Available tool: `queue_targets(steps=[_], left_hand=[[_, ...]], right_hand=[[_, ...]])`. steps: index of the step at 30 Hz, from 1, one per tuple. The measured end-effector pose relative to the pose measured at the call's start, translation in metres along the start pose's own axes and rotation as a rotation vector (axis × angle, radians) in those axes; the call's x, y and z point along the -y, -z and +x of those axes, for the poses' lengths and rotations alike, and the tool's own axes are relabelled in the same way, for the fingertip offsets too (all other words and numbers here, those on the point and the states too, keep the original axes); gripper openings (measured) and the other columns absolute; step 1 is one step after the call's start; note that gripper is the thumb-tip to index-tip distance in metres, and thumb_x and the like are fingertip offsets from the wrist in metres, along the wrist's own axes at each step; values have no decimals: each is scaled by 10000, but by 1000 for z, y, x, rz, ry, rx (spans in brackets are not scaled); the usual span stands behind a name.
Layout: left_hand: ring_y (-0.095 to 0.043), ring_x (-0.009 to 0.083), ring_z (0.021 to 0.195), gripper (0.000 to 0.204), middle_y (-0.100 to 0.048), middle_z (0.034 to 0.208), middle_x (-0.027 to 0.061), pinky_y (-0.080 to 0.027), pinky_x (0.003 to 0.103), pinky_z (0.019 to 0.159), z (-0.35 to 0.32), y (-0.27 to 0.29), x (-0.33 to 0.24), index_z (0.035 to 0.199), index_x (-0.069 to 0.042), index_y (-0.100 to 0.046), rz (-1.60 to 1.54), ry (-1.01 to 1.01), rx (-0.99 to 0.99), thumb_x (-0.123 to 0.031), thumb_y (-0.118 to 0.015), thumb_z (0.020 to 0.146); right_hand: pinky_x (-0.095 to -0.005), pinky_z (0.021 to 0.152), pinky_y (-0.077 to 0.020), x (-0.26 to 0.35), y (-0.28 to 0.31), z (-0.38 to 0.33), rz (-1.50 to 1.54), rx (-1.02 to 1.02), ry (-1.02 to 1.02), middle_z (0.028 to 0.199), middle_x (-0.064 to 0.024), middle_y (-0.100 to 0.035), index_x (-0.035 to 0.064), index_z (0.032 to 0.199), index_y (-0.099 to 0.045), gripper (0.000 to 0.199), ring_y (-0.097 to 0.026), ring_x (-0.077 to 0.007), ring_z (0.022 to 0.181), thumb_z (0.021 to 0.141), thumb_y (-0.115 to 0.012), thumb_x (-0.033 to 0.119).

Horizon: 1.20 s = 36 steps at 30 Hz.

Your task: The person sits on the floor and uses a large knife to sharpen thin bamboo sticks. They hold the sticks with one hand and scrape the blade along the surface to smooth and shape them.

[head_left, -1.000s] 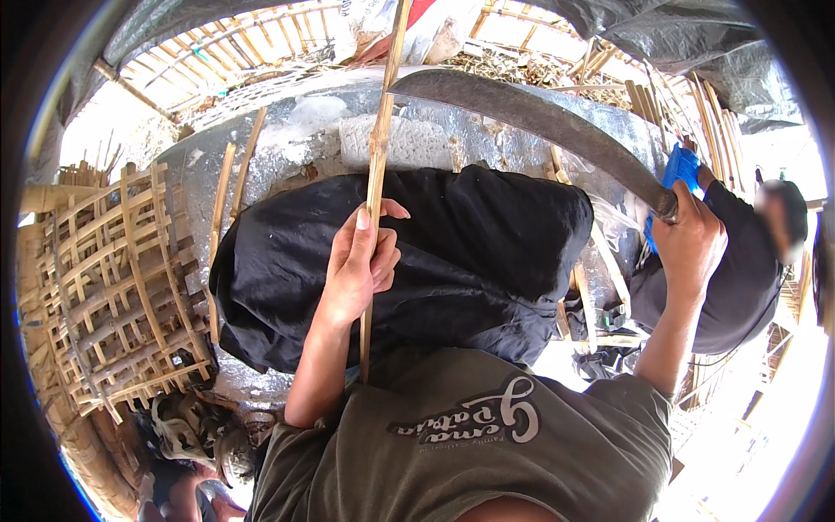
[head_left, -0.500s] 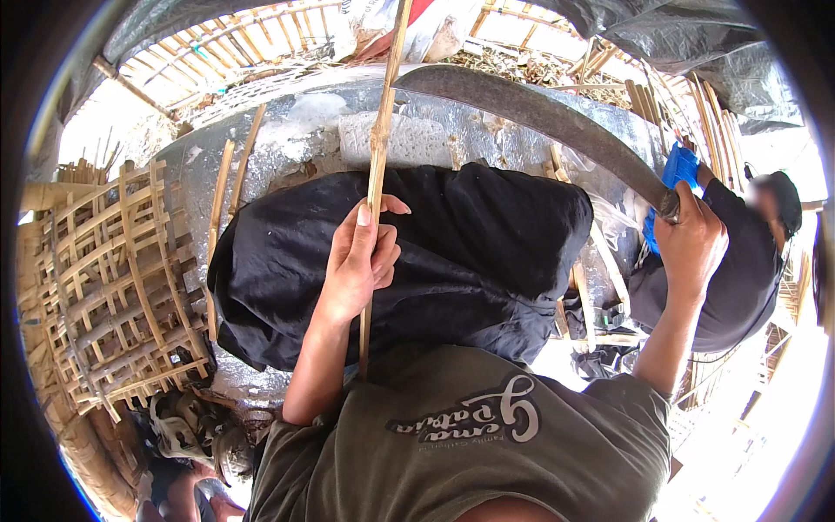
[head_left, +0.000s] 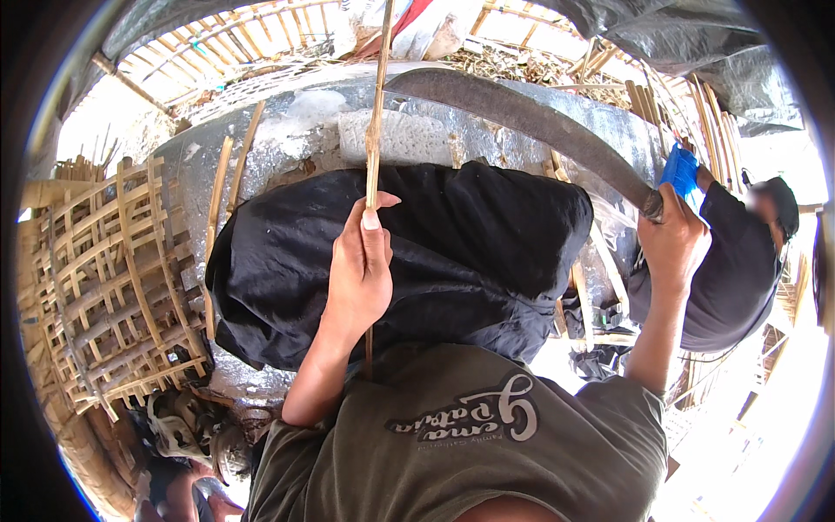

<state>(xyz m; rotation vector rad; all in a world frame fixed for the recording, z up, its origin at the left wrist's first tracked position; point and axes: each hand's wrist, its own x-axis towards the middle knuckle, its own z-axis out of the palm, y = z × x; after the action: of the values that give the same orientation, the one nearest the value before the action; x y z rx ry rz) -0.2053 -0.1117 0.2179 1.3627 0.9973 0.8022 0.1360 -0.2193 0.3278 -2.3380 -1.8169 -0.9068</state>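
Observation:
My left hand (head_left: 358, 271) grips a long thin bamboo strip (head_left: 376, 113) that stands nearly upright, its top running out past the upper edge and its lower end at my chest. My right hand (head_left: 671, 239) is closed around the handle of a large curved machete (head_left: 522, 113), raised at the right; the dark blade sweeps left across the top and its tip meets the strip. Under both hands a black cloth (head_left: 470, 252) covers my lap.
A woven bamboo lattice panel (head_left: 113, 278) lies at the left. Loose bamboo slats (head_left: 217, 200) lean on a grey concrete surface (head_left: 296, 130). Another person in dark clothes (head_left: 739, 261) sits at the right beside a blue object (head_left: 680, 170). More bamboo frames stand behind.
Both hands keep their grip. The machete and the strip hold almost the same position; only a slight shift of the view.

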Motion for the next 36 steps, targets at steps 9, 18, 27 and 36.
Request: queue_targets(steps=[9, 18, 27, 36], left_hand=[[-218, 17, 422, 559, -255, 540, -77, -201, 223, 377, -5, 2, -5, 1196, -10, -544, -232, 240, 47, -489, -281, 1080], [-217, 10, 413, 606, -247, 522, -73, -191, 190, 360, -3, 4, 1, 1245, -28, -513, -497, 292, 151, -564, -305, 1054], [-212, 5, 411, 570, -253, 525, -77, -184, 196, 354, -4, -4, 7, 1214, -16, -528, -264, 244, 5, -516, -294, 1071], [-220, 2, 456, 464, -258, 542, -79, -187, 217, 431, -9, -12, -3, 1179, 2, -553, 18, 14, -92, -356, -266, 1110]], right_hand=[[-394, 520, -515, 18, -27, -15, 58, -7, 23, 694, -56, -623, 125, 910, -625, 315, -654, -285, 598, 613, -712, 69], [-405, 555, -537, 25, -36, -24, 160, 165, -50, 712, -72, -645, 124, 980, -668, 328, -666, -301, 625, 658, -728, 101], [-383, 517, -528, 29, -38, -26, 95, 61, -15, 701, -51, -634, 144, 952, -658, 321, -664, -275, 605, 645, -737, 97], [-408, 622, -540, 21, -44, -25, 233, 124, -87, 807, -148, -689, 49, 1000, -699, 328, -681, -353, 716, 677, -752, 75]])
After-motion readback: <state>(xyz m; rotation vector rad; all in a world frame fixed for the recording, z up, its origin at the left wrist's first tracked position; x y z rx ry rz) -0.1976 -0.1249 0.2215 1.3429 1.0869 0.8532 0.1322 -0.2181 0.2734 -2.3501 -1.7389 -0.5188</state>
